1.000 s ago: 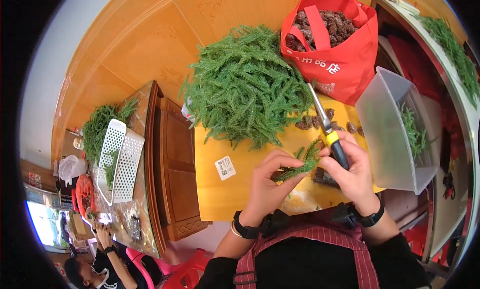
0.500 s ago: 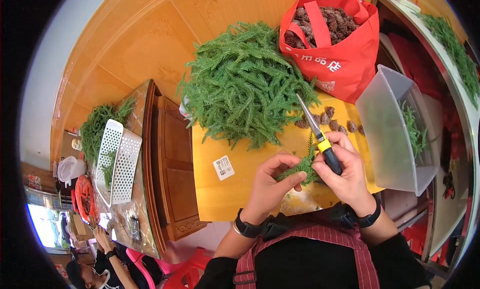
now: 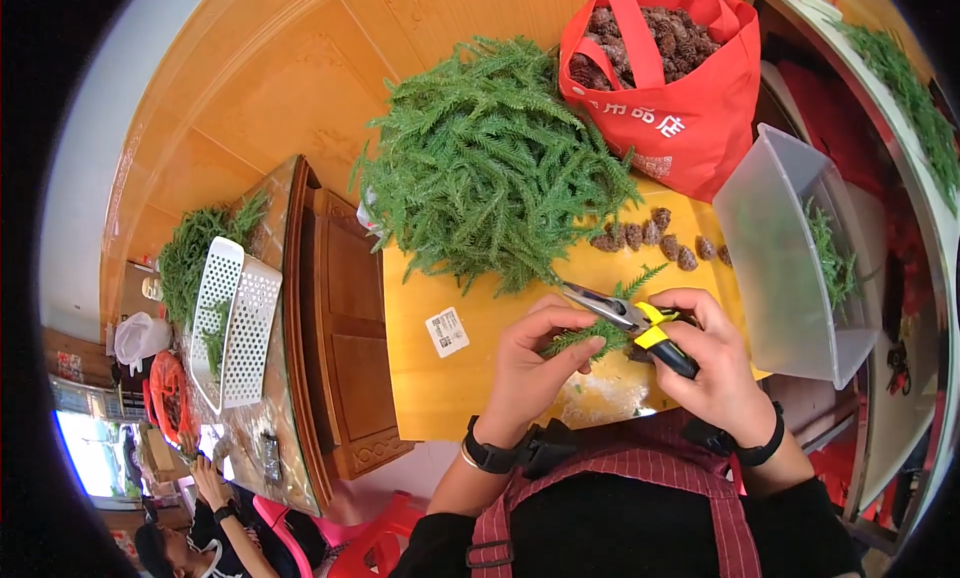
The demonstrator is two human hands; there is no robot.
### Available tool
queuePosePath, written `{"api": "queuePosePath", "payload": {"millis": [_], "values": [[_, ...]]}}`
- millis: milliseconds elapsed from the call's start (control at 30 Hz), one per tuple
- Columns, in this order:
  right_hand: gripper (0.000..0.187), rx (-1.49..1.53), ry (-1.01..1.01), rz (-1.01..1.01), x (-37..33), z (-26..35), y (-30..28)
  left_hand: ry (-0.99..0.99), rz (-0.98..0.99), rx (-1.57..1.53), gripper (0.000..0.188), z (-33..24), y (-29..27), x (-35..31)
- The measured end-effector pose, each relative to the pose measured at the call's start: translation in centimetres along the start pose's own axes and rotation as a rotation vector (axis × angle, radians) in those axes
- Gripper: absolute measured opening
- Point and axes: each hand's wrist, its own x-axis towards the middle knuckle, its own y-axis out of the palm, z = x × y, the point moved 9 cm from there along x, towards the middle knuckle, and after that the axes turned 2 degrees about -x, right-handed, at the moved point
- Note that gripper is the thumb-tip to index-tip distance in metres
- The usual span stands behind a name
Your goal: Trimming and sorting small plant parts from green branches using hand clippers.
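My left hand (image 3: 532,366) pinches a small green artificial pine sprig (image 3: 598,335) between thumb and fingertips, above the front of the yellow table. In my right hand (image 3: 712,366) is a pair of needle-nose pliers (image 3: 655,330) with black and yellow handles. Their long jaws lie across the sprig, pointing left, and look slightly parted. One leafy tip of the sprig sticks out beyond the pliers. Something dark shows under the pliers, too covered to make out.
A big heap of green sprigs (image 3: 495,168) covers the table's back. Several pinecones (image 3: 669,246) lie behind my hands, near a red bag (image 3: 690,128) full of pinecones. A translucent bin (image 3: 770,278) stands right. Left are a white perforated basket (image 3: 250,323) and another person (image 3: 225,508).
The pliers have swung from pointing up and away to pointing left across the sprig, and their jaws have parted slightly. My right hand has shifted a little right and nearer.
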Motion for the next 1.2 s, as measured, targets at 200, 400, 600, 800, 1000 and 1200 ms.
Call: {"api": "queuePosePath", "payload": {"millis": [200, 400, 600, 800, 1000, 1200], "values": [[0.027, -0.264, -0.124, 0.005, 0.1, 1.7, -0.5, 0.041, -0.006, 0.092, 0.023, -0.5, -0.2, 0.0], [0.03, -0.387, -0.241, -0.038, 0.0, 2.1, -0.4, 0.109, 0.04, 0.163, 0.024, -0.7, -0.4, 0.0], [0.029, -0.424, -0.276, -0.038, -0.2, 2.2, -0.3, 0.117, 0.038, 0.166, 0.025, -0.3, -0.4, -0.2], [0.032, -0.449, -0.267, -0.032, -0.5, 1.9, 0.0, 0.088, 0.043, 0.104, 0.023, 0.2, -0.3, -0.2], [0.032, -0.448, -0.283, -0.039, -0.7, 1.4, -0.1, 0.008, 0.031, 0.066, 0.02, 1.2, -0.1, -0.1], [0.031, -0.432, -0.264, -0.006, -0.8, 1.2, 0.1, -0.034, 0.007, 0.069, 0.018, 1.2, 0.0, -0.2]]}}
